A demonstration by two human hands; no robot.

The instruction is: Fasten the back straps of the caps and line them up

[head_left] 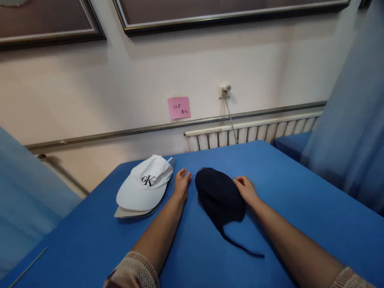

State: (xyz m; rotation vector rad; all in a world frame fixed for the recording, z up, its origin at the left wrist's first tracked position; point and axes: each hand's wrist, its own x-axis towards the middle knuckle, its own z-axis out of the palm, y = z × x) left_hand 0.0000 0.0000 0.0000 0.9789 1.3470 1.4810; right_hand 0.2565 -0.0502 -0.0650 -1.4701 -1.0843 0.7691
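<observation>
A dark navy cap [220,194] lies on the blue table, with a thin strap trailing from it toward me. At its right edge, my right hand [246,189] pinches the fabric between thumb and fingers. My left hand [182,183] rests just left of the cap, apart from it, its fingers loosely spread and holding nothing. Further left, a white cap [147,186] with a black "CK" logo sits on top of other headwear; a grey brim [135,213] sticks out beneath it.
The blue table [300,200] meets the wall at the back. A radiator [255,130], a metal rail [135,131], a plugged-in socket [224,92] and a pink note [179,108] are there. Blue curtains [348,120] hang on both sides. A thin stick [28,267] lies front left.
</observation>
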